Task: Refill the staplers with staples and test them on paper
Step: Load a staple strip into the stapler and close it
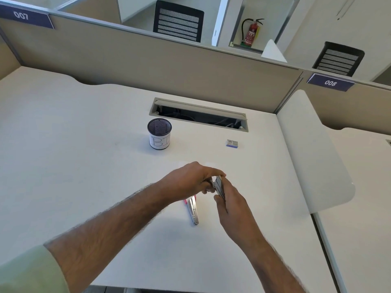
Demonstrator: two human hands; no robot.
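Mid-refill, I'd say, nothing tested yet. Both hands are on one grey stapler (219, 185), held up off the desk (88, 144): the left hand (188, 180) pinches its far end with curled fingers, and the right hand (231, 205) wraps the near end from below, thumb on the side. Can't tell whether the magazine is open or already loaded, the fingers cover it. Its long axis runs roughly away from the person, far end tipped up, set on edge between the two palms. A second, pink stapler (193, 210) lies on the desk directly under the grip, just toward the person, swung open with the metal rail exposed; its long axis is also near-to-far, pink end away. Looks like it's waiting for staples or for closing, can't read which. The staple box (232, 143) sits well beyond the grip, slightly right; the pen cup (159, 134) is beyond and left. No paper that I can make out, so the test step is still all ahead.
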